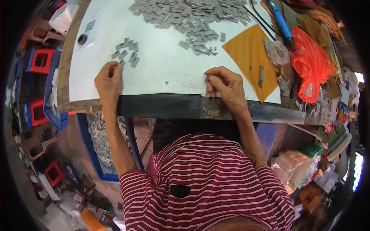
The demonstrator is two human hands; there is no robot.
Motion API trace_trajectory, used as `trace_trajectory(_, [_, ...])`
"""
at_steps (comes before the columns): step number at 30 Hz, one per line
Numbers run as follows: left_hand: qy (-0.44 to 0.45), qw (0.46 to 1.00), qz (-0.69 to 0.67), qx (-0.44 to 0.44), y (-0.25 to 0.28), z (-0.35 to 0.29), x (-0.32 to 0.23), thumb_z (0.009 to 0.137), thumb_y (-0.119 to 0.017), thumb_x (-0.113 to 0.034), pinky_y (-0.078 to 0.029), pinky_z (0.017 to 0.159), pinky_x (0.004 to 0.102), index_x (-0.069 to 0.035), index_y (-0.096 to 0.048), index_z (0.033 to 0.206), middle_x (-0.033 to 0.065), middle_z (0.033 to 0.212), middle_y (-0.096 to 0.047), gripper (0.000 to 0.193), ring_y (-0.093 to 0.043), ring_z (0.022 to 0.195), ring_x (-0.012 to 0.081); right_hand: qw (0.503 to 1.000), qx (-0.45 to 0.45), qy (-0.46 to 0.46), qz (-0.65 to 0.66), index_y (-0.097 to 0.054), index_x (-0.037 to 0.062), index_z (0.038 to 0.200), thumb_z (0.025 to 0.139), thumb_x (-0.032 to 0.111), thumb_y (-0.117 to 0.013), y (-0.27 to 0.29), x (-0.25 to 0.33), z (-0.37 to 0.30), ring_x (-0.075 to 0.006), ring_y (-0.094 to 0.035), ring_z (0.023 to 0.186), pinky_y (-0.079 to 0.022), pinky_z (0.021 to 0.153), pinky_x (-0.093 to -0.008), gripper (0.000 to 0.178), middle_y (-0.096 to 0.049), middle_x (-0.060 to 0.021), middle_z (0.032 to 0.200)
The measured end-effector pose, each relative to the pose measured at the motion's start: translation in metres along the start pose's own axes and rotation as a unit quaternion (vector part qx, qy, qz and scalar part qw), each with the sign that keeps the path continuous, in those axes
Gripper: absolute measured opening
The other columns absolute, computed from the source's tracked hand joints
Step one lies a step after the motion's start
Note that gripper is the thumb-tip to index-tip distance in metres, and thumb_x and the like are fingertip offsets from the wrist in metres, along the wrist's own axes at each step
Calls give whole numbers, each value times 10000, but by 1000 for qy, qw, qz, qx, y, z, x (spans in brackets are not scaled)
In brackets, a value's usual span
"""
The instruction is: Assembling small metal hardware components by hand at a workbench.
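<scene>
My left hand (pixel 108 82) is on the left of the white-covered table, thumb and forefinger pinched on a small grey rectangular piece (pixel 120 62). Just beyond its fingertips lies a loose group of similar grey pieces (pixel 123 54), several with a dark mark on top. Over the front part of the table, my right hand (pixel 228 85) has its thumb and fingers drawn together; what they hold, if anything, is too small to make out. A big heap of grey pieces (pixel 192 15) spreads across the far side, with a cluster of tiny metal parts (pixel 210 51) at its near end.
A brown sheet (pixel 246 50) with a dark grey strip (pixel 261 77) lies at right, beside a red plastic bag (pixel 308 65) and a blue pen-shaped tool (pixel 281 21). A black ring (pixel 82 39) sits far left. Below the table stands a blue crate (pixel 86 146) of grey pieces.
</scene>
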State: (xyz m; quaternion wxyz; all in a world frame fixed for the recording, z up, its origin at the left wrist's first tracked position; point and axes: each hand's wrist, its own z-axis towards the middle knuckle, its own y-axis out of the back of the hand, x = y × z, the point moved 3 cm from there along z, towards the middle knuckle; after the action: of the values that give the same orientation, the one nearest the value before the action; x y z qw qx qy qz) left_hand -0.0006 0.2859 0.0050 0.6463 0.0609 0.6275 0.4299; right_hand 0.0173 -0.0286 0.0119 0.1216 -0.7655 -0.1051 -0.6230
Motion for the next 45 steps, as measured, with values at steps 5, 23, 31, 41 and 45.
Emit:
trace_trajectory(5, [22, 999, -28, 13, -1, 0, 6, 787, -639, -90, -405, 569, 210, 23, -627, 953, 19, 682, -559, 201, -474, 614, 77, 1000, -9, -10, -24, -578, -26, 921, 856, 52, -501, 14, 9, -7, -49, -512, 545, -417, 484, -185, 128, -542, -16, 629])
trace_trajectory(23, [-147, 988, -31, 46, -41, -14, -80, 804, -588, -47, -457, 565, 262, -4, -611, 973, 92, 816, -606, 176, -566, 665, 149, 975, -201, 86, -28, -589, -42, 944, 867, 20, -521, 90, 33, -49, -59, -496, 557, -393, 474, -185, 120, -568, -35, 735])
trace_trajectory(31, [-251, 955, -30, 156, -109, 1, -97, 754, -599, -34, -452, 650, 350, -22, -590, 965, 129, 852, -541, 211, -559, 724, 273, 969, -219, 68, -93, -589, -34, 931, 860, 38, -530, 89, 37, -51, -43, -467, 532, -358, 463, -175, 117, -547, -13, 673])
trace_trajectory(41, [-235, 956, -42, 172, -111, -3, -98, 772, -606, -15, -440, 599, 267, -9, -596, 903, 86, 806, -549, 132, -536, 625, 172, 899, -262, 159, -313, -595, -1, 871, 797, 39, -565, 106, 23, -28, -139, -509, 585, -397, 525, -266, 89, -536, -62, 722])
trace_trajectory(45, [-226, 955, -48, 186, -106, -9, -101, 768, -596, 8, -439, 596, 262, 11, -584, 875, 85, 788, -544, 107, -536, 619, 161, 860, -251, 189, -402, -588, 24, 812, 762, 29, -575, 102, 19, -18, -293, -554, 637, -426, 554, -359, 52, -516, -128, 756])
